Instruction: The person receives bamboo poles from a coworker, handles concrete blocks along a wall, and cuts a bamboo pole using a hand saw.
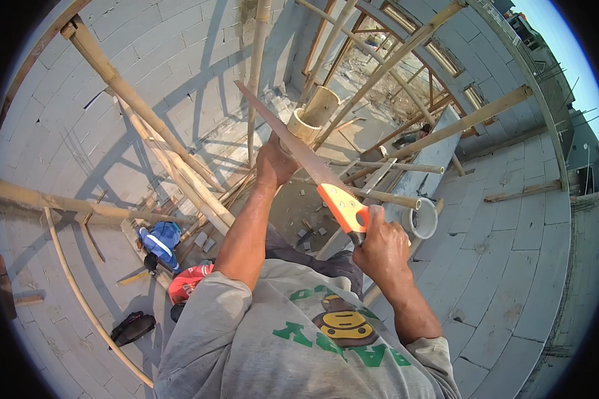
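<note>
My right hand [383, 246] is closed around the orange and black handle of a hand saw [339, 203]. The long blade slants up and left across the front of me. Below the blade, my left hand [276, 161] is wrapped against a thick bamboo piece [305, 124], its fingers partly hidden by the saw. The bamboo's near end is a round hollow ring, and a curved half-wall [323, 103] rises beyond it. The blade overlaps the bamboo's lower edge in this view.
Bamboo poles [256, 73] cross around me as scaffolding, some at arm height on the right [396, 198]. A white bucket [422, 219] hangs or stands at the right. Blue clothing [160, 243], a red item [188, 282] and a dark bag [133, 328] lie left. Grey block walls [499, 246] surround me.
</note>
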A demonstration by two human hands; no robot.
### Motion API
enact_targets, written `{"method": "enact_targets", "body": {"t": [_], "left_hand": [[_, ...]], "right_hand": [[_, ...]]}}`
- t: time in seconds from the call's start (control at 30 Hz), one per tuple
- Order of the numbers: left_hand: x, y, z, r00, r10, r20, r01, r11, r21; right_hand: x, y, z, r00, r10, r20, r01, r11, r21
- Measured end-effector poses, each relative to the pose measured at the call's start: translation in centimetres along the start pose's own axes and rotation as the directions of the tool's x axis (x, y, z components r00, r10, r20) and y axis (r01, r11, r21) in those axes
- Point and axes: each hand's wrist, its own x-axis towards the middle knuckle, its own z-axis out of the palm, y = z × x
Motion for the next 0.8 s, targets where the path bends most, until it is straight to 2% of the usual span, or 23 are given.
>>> {"method": "enact_targets", "body": {"t": [0.07,0.1,0.13,0.23,0.27,0.37,0.4,0.47,0.53,0.63,0.7,0.8], "left_hand": [[-0.6,0.6,-0.4,0.998,-0.049,0.027,0.052,0.99,-0.13],[-0.4,0.9,-0.6,0.997,-0.075,0.017,0.077,0.977,-0.2],[-0.5,1.2,-1.1,0.994,-0.113,0.004,0.112,0.973,-0.201],[0.1,-1.4,0.1,0.999,-0.037,0.003,0.037,0.994,-0.103],[0.5,-1.3,-0.2,1.0,-0.009,0.018,0.011,0.992,-0.129],[-0.7,-0.7,0.2,0.997,0.017,0.075,-0.007,0.992,-0.129],[-0.4,-0.6,0.3,0.999,-0.039,0.002,0.039,0.996,-0.079],[-0.6,0.5,-0.7,0.999,-0.049,0.016,0.051,0.992,-0.114],[-0.5,1.5,-1.4,0.995,-0.085,0.045,0.091,0.982,-0.168],[-1.2,0.7,-1.3,1.0,-0.026,0.006,0.026,0.996,-0.081],[-0.8,0.6,-1.4,0.999,-0.028,0.032,0.03,0.996,-0.088],[0.3,0.0,-1.0,0.996,-0.092,0.007,0.092,0.992,-0.092]], "right_hand": [[-5.2,2.6,-1.1,0.999,0.001,-0.05,0.002,0.999,0.045],[-4.8,3.1,-1.2,0.999,-0.013,-0.039,0.014,0.999,0.029],[-4.4,2.8,-1.2,1.0,-0.013,-0.023,0.014,0.999,0.035],[2.8,0.0,1.2,0.993,-0.121,-0.007,0.121,0.993,-0.012],[3.4,-0.8,1.3,0.993,-0.109,-0.04,0.11,0.994,0.011],[0.5,-0.4,-0.1,0.996,-0.08,-0.028,0.079,0.997,-0.024],[-1.9,0.0,-1.4,0.996,0.037,0.082,-0.036,0.999,-0.02],[-7.0,3.4,-2.2,0.999,0.0,-0.05,0.003,0.999,0.053],[-6.5,2.4,-2.4,0.999,0.034,0.042,-0.036,0.999,0.028],[3.1,-1.2,1.5,0.995,-0.096,-0.029,0.097,0.995,0.024],[5.0,-2.2,1.3,0.998,-0.037,0.044,0.035,0.999,0.03],[-3.1,1.2,-1.5,1.0,0.003,0.018,-0.003,1.0,-0.003]]}}
